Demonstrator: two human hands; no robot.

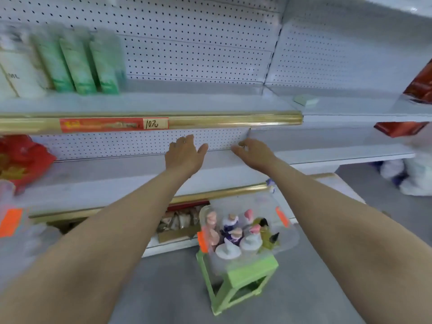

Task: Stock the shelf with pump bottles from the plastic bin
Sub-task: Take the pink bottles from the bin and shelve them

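The pump bottles (236,237) are all sitting upright in the clear plastic bin (288,231), which is perching on a little green stool (247,277) down on the floor. We're guessing they're fairly light but slick plastic, and the pump heads are probably the weak spot, so we're thinking grab round the body, not the nozzle. Meanwhile we're reaching both arms into the middle shelf (112,183): left hand (183,155) with fingers straight and thumb spread, right hand (253,152) with fingers loosely curled, neither holding anything.
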